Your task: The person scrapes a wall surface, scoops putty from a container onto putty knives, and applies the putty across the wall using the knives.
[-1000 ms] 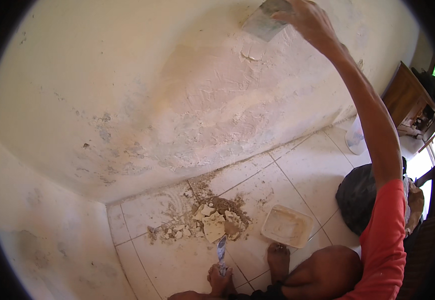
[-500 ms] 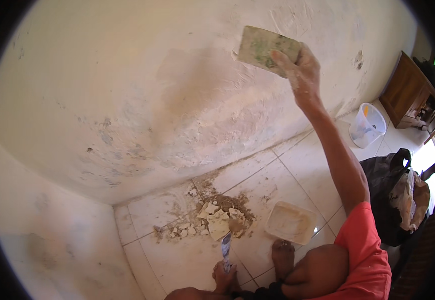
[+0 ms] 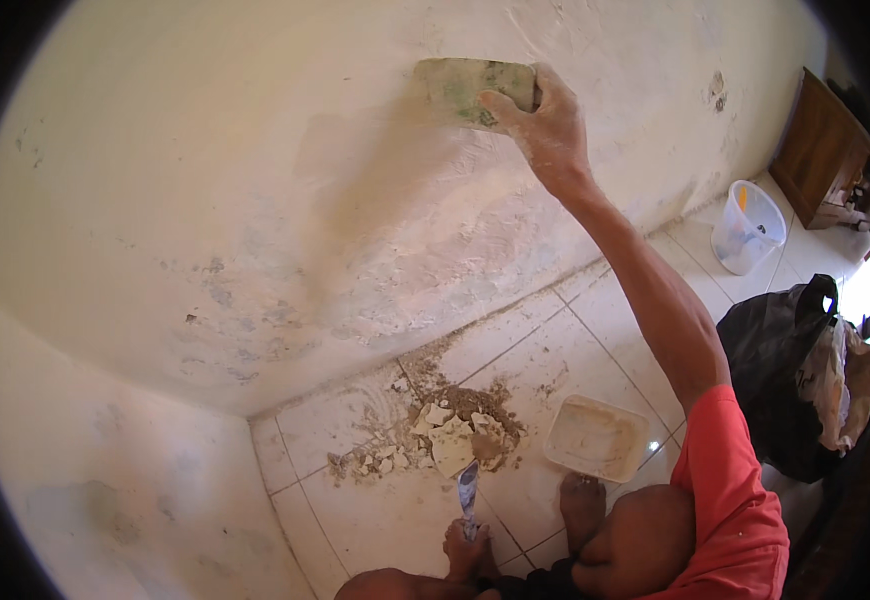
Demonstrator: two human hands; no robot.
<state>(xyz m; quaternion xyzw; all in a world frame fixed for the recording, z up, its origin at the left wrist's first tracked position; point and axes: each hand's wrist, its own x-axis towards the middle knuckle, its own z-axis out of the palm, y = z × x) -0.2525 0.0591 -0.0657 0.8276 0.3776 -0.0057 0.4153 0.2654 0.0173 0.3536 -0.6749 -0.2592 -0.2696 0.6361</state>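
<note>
High in front of the wall [image 3: 255,190], my right hand [image 3: 552,130] grips a flat, worn, greenish rectangular plate [image 3: 460,90], thumb across its face and fingers behind. The plate is tilted close to the wall; whether it touches cannot be made out. Down between my knees, my left hand [image 3: 465,547] is closed around the handle of a plaster-smeared putty knife [image 3: 468,490]. Its far end reaches the heap of plaster pieces [image 3: 452,445] on the floor. Pale smears and a darker damp-looking patch mark the wall.
A shallow cream tray [image 3: 600,438] with residue lies by my right foot [image 3: 582,500]. Further right stand a black bag [image 3: 770,375], a clear bucket [image 3: 748,228] and a wooden cabinet [image 3: 825,150]. Loose crumbs spread over the tiles [image 3: 385,520] along the wall.
My right hand has moved left along the wall with the plate, which is now tilted differently. The view has shifted slightly; the putty knife stays at the heap.
</note>
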